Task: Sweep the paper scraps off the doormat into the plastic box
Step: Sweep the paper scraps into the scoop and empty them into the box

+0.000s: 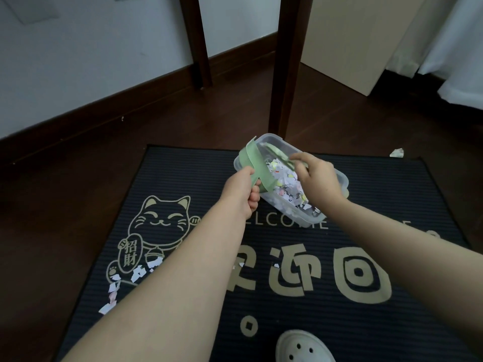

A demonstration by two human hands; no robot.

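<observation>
L hand (241,190): grip closed round handle of green dustpan (254,163), pan tilted over plastic box (271,138). R hand (320,178): fingers curled on green brush (277,155), mostly hidden, bristles unclear. Box sits at far edge of doormat (183,165), full of paper scraps (285,178). Loose scraps (115,286) on mat near-left, part covered by L forearm. Dark wood floor (78,192), white wall, table leg (287,74) behind. Shoe (303,347) cut off at btm.

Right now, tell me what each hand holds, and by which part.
Left hand grips the green scoop by its lower end, tipped over the plastic box. Right hand holds a slim green tool by its near end.
</observation>
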